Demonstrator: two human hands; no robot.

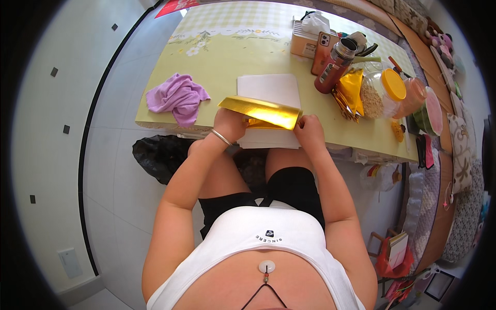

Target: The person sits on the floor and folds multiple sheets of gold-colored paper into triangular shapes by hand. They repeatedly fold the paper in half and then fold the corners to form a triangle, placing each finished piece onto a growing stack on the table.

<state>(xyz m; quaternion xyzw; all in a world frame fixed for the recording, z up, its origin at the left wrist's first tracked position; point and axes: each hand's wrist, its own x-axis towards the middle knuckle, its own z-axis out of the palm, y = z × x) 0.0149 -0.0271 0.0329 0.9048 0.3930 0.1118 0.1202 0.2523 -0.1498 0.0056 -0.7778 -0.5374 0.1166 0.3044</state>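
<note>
Pale yellow cloth with checks and flowers covered the table (222, 64), where a lilac rag (178, 95) lay to the left and a red bottle (335, 70) stood to the right. Gold pieces (351, 89) bunched beside that bottle looked finished; the gold sheet (261, 111) in hand seemed only partly folded, its bent-over flap raised and apparently not yet pressed flat. It lay between both hands, above the white paper (271, 89) near the table's front edge. The right hand (310, 132) had closed fingertips pinching its right end. The left hand (230, 124) was curled at the opposite end, fingers mostly hidden beneath, so its grip could not be told.
</note>
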